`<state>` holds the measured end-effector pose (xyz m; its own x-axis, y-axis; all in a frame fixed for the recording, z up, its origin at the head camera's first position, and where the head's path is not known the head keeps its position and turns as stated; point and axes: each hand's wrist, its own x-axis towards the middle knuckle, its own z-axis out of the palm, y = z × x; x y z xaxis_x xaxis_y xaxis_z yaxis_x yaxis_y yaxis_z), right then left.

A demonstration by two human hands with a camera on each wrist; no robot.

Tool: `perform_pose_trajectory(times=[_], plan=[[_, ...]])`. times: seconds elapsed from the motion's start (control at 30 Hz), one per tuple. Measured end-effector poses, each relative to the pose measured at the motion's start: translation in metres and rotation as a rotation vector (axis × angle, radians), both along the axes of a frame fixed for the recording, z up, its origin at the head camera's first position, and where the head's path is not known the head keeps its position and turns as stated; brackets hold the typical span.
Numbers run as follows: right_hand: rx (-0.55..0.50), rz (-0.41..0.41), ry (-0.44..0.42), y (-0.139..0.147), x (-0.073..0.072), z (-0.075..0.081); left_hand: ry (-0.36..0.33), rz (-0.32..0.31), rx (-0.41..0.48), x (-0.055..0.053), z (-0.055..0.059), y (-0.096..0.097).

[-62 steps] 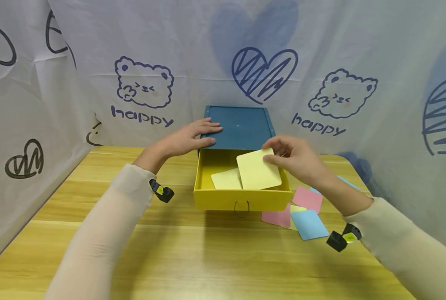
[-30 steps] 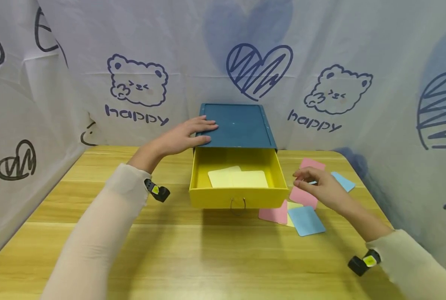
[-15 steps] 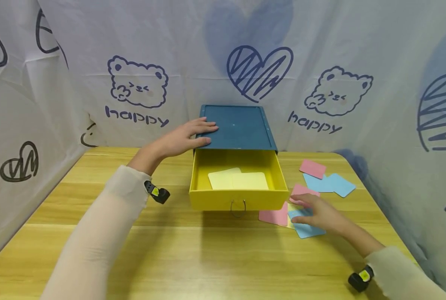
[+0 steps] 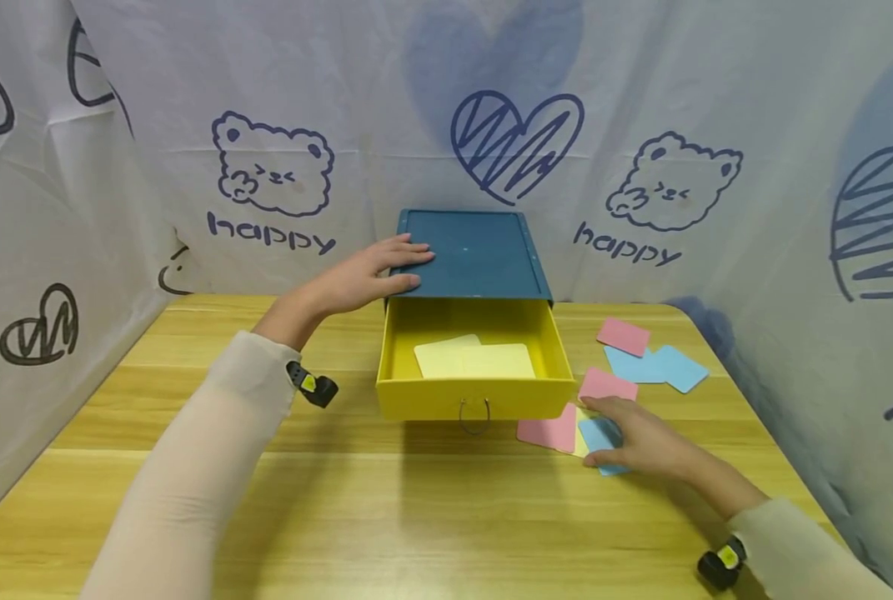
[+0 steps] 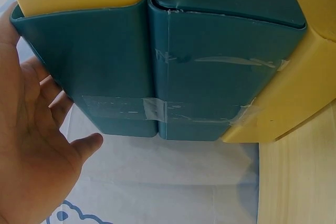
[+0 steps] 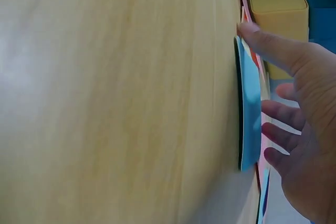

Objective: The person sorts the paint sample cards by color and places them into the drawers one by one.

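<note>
My left hand (image 4: 363, 273) rests flat on the left side of the blue top (image 4: 476, 254) of a drawer box, fingers straight. Below that top, the yellow drawer (image 4: 476, 400) is pulled out, with pale yellow cards (image 4: 497, 361) lying in it. To its right, my right hand (image 4: 644, 442) is over a blue card (image 4: 599, 433) on the table, its fingers loosely bent and apart. In the right wrist view the thumb reaches past one end of the blue card (image 6: 251, 108), by a partly covered yellow card (image 4: 583, 429). A pink card (image 4: 551, 429) lies to the left.
Beyond my right hand lie another pink card (image 4: 609, 384), overlapping blue cards (image 4: 682, 368) and a further pink card (image 4: 624, 335). A wire ring handle (image 4: 474, 417) hangs on the drawer front. A printed cloth (image 4: 401, 108) stands behind the wooden table (image 4: 341, 517).
My right hand let go of a yellow card, which now lies in the drawer. It then moved right and came down over the near blue card. My left hand has stayed on the box.
</note>
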<state>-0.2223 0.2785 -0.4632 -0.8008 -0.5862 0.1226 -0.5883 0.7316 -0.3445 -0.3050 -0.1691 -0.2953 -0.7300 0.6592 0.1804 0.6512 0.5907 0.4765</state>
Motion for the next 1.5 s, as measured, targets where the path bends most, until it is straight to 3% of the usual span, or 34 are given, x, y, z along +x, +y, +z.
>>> perform_pose_trajectory(times=[0.47,0.77,1.17,1.5], plan=[[0.109,-0.11,-0.15,-0.01,-0.004,0.019,0.003,-0.005,-0.004,0.001,-0.001,0.003],[0.116,-0.128,-0.161,-0.008,-0.004,0.02,0.01,-0.007,-0.006,0.001,-0.002,0.0],[-0.017,-0.23,-0.188,0.002,-0.013,0.021,0.017,-0.01,-0.002,0.002,-0.002,-0.001],[-0.186,-0.323,-0.229,0.025,-0.023,0.035,0.015,-0.006,-0.011,0.0,-0.002,-0.001]])
